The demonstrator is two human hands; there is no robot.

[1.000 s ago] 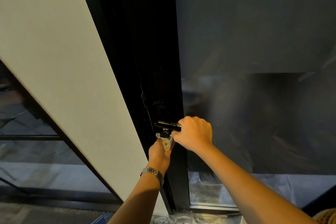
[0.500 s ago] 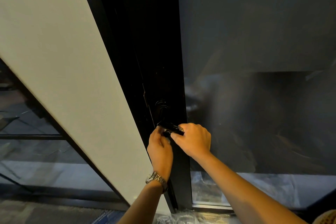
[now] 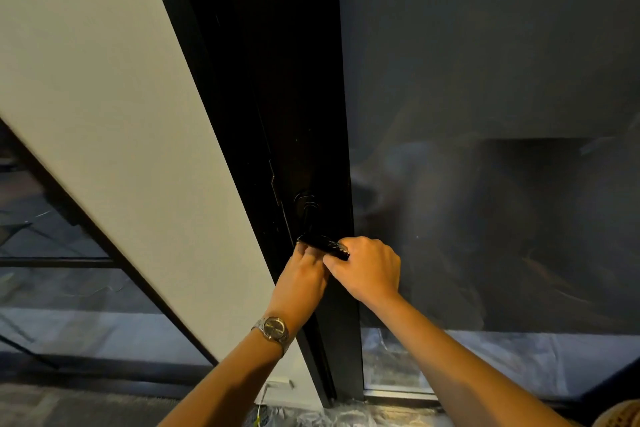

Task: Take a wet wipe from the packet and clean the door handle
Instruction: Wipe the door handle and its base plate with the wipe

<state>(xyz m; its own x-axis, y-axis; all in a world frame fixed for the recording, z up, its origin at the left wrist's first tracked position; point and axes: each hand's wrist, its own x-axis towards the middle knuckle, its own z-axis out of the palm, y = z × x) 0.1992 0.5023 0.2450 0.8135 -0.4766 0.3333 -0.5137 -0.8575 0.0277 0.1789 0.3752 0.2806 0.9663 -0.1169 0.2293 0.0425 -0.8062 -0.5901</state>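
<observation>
By wall (image 3: 104,114); R hand (image 3: 367,270) grips handle (image 3: 320,242)

On the black door stile (image 3: 294,80) sits the black lever door handle (image 3: 323,245) — pale wall panel (image 3: 121,149) left, dark glass pane (image 3: 485,80) right.

The door handle (image 3: 323,245) looked like smooth, glossy black metal, with streaks of light along it. The door stile (image 3: 311,114) behind it was black and satin-smooth. At three o'clock the glass pane (image 3: 485,80) was dark and reflective. At nine o'clock the wall (image 3: 104,114) was matt white. Your wristwatch (image 3: 275,329) showed polished metal. At six o'clock, wrinkled clear plastic sheeting (image 3: 346,418) lay glossy.
</observation>
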